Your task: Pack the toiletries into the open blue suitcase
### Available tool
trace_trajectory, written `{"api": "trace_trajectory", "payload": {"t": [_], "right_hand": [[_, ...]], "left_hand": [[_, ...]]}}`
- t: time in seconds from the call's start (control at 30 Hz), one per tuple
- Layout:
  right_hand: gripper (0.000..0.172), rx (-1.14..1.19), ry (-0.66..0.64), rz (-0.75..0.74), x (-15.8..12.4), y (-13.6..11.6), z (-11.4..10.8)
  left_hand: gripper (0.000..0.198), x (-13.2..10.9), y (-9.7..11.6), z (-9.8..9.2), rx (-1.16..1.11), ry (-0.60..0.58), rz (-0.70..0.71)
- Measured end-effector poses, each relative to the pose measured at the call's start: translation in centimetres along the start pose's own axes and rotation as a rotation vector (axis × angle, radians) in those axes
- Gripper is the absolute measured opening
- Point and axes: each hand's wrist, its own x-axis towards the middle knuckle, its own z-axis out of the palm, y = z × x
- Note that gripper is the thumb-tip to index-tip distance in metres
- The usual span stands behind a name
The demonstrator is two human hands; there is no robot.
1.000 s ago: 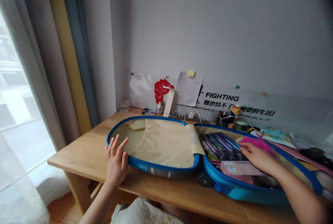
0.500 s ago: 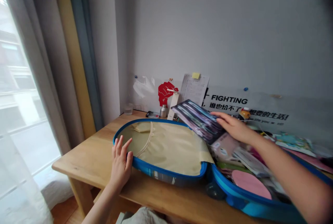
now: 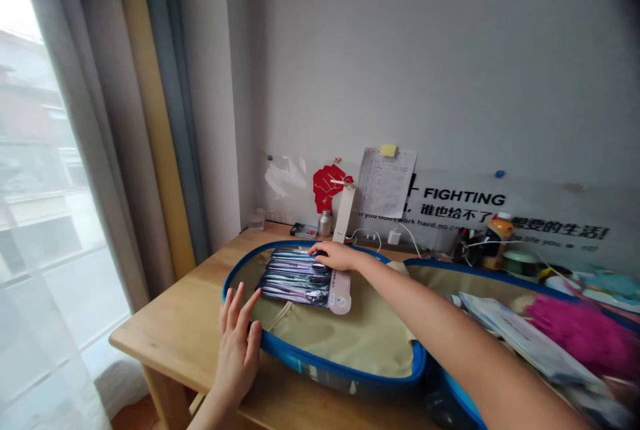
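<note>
A blue suitcase (image 3: 320, 367) lies open on the wooden desk (image 3: 185, 307), its left half lined in beige. A flat pack of dark purple and blue striped items (image 3: 297, 278) with a pink-white end rests on that lining. My right hand (image 3: 335, 255) reaches across and lies on the pack's far edge, fingers curled over it. Fingers spread, my left hand (image 3: 239, 343) lies flat on the near rim of the left half. The right half holds a white plastic packet (image 3: 515, 337) and a pink fluffy thing (image 3: 580, 333).
Along the wall stand a small metal bottle (image 3: 325, 223), a white stick-shaped item (image 3: 344, 213), chargers with cables (image 3: 395, 237), an orange-capped bottle (image 3: 497, 230) and papers. A red fist cut-out (image 3: 327, 183) and a note sheet (image 3: 386, 180) hang on the wall. Curtains (image 3: 125, 117) and a window are at left.
My right hand lifted the striped pack out of the right half, carried it left and set it on the beige lining. My left hand stayed on the rim.
</note>
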Motion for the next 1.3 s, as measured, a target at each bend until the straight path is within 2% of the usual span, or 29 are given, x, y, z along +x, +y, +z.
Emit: {"api": "trace_trajectory", "payload": {"t": [0.2,0.37,0.53,0.63,0.73,0.93,1.07,1.3], "right_hand": [[0.035,-0.171,-0.074,0.112,1.5,0.8,2.8],[0.035,-0.327,-0.042,0.102,0.7,-0.6,3.0],[0.046,-0.43,-0.115,-0.124,-1.4,-3.8,3.2],[0.046,-0.448,-0.207,-0.269,-2.7,-5.2,4.4],[0.045,-0.47,-0.259,-0.314,-3.5,-5.8,5.8],[0.058,-0.502,-0.343,-0.253,-3.8,-5.4,7.2],[0.066,-0.495,-0.381,-0.148,-3.8,-5.5,7.7],[0.067,-0.415,-0.433,-0.058,-3.6,-5.8,7.6]], "left_hand": [[0.045,-0.1,-0.1,0.0,0.011,0.014,0.015],[0.043,-0.1,0.0,0.1,0.007,0.028,0.035],[0.043,0.0,0.0,0.1,0.007,0.025,0.04],[0.042,0.0,0.1,0.0,0.014,0.03,0.042],[0.042,0.0,0.2,0.0,0.02,0.034,0.051],[0.042,0.1,0.2,-0.1,0.033,0.03,0.072],[0.043,0.0,0.2,-0.1,0.034,0.027,0.073],[0.042,0.2,0.2,0.0,0.018,0.022,0.059]]}}
